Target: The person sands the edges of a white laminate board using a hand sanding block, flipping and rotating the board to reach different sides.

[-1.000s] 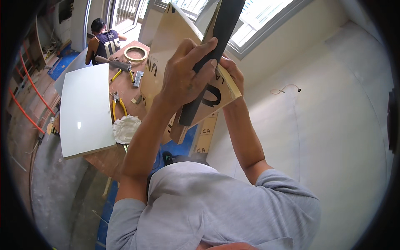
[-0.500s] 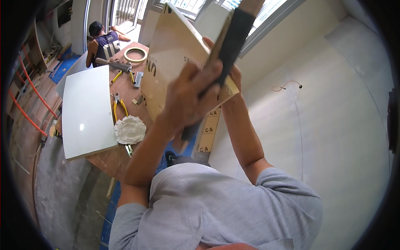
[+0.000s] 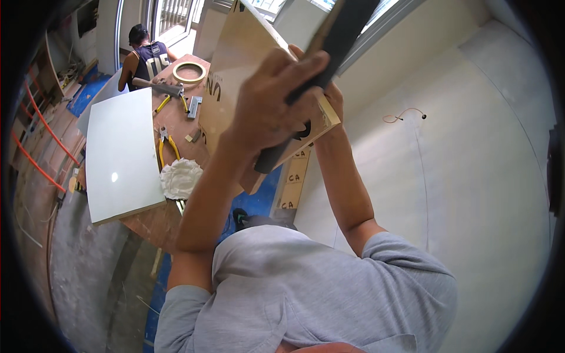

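My left hand [image 3: 268, 106] grips a long wooden sanding block [image 3: 344, 41] faced with a black strip, probably sandpaper. The block lies slantwise across the near edge of a light brown board [image 3: 238, 56], which stands tilted with printed marks on its face. My right hand [image 3: 333, 101] is closed on the board's right side. Part of that hand is hidden behind the board and block, with fingertips showing over the top edge. Some of the block's middle is covered by my left hand.
Left of the board, a brown worktable [image 3: 141, 230] carries a white panel [image 3: 120, 156], yellow-handled pliers [image 3: 170, 148], a crumpled white wad [image 3: 180, 179], a tape roll [image 3: 189, 72] and a hammer [image 3: 162, 87]. Another person [image 3: 144, 56] is beyond it. A pale wall [image 3: 471, 176] stands right.
My left hand and the sanding block have slid upward and away along the board's edge. My right hand keeps its hold on the board. The other person's raised arm has come down.
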The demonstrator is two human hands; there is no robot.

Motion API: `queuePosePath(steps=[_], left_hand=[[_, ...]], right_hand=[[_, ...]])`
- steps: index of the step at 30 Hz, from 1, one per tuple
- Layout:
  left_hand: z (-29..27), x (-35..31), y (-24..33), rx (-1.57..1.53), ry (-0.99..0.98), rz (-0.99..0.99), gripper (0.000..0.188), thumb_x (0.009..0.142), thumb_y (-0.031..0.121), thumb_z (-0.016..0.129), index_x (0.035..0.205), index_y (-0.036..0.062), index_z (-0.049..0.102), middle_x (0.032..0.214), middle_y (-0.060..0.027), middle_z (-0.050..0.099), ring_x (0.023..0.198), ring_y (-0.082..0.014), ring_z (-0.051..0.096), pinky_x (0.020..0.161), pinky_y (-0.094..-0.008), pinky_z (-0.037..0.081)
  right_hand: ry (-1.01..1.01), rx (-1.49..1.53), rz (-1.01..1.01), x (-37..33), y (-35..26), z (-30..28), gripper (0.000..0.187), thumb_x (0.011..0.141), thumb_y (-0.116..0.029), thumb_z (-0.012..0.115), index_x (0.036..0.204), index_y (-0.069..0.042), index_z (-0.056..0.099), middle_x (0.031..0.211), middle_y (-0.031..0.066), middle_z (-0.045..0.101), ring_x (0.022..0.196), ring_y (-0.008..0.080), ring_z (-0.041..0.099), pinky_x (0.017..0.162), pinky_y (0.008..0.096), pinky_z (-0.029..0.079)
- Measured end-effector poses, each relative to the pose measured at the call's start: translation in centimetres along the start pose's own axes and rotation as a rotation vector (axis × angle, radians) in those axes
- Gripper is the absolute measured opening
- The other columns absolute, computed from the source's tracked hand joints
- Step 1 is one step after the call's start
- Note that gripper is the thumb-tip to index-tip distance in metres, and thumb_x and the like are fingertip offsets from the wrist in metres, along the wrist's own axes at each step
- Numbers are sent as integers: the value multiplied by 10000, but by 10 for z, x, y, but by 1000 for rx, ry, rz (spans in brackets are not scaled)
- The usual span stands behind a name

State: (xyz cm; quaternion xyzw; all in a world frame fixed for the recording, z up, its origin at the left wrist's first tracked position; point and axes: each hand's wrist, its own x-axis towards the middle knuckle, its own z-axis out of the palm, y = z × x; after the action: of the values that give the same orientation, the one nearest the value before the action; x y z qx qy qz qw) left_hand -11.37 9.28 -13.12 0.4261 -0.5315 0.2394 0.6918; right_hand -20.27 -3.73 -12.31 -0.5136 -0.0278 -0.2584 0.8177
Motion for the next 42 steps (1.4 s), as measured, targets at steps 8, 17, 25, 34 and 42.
queuePosePath(steps=[8, 17, 25, 34, 42], left_hand=[[-12, -81, 48, 14, -160, -87, 515, 769, 178, 802, 1279, 178, 724, 896, -60, 531, 676, -215, 636, 576, -366, 557], [-7, -50, 46, 69, -102, -68, 498, 773, 177, 799, 1265, 199, 732, 873, -47, 496, 666, -198, 620, 577, -363, 557], [-28, -21, -16, 43, 60, -394, 476, 854, 114, 729, 1320, 32, 685, 914, -130, 600, 831, -262, 620, 757, -359, 531], [-30, -22, 33, 57, -10, -391, 448, 884, 174, 714, 1323, 85, 689, 948, -141, 579, 802, -317, 654, 723, -410, 554], [-46, 21, -124, 213, 234, -303, 441, 920, 203, 699, 1327, 33, 679, 1040, -143, 677, 912, -238, 664, 865, -357, 521]], right_hand=[[81, -98, 15, -1, -1, 26, 682, 962, -291, 619, 1533, 25, 423, 1351, 174, 617, 1102, 171, 667, 889, 287, 592], [108, -155, 24, -7, -1, 47, 693, 926, -292, 618, 1512, 35, 446, 1378, 198, 592, 1141, 217, 669, 924, 302, 594], [19, -125, 59, -3, -6, 37, 594, 982, -234, 548, 1509, 30, 474, 1228, 137, 664, 1083, 212, 670, 937, 345, 559], [-57, -20, 53, 0, 5, 16, 509, 1004, -222, 497, 1436, 45, 516, 1240, 150, 666, 1071, 206, 675, 922, 324, 561], [-51, -203, 36, 4, -2, 23, 742, 936, -238, 559, 1562, 97, 344, 1497, 249, 507, 1316, 245, 574, 1068, 347, 487]])
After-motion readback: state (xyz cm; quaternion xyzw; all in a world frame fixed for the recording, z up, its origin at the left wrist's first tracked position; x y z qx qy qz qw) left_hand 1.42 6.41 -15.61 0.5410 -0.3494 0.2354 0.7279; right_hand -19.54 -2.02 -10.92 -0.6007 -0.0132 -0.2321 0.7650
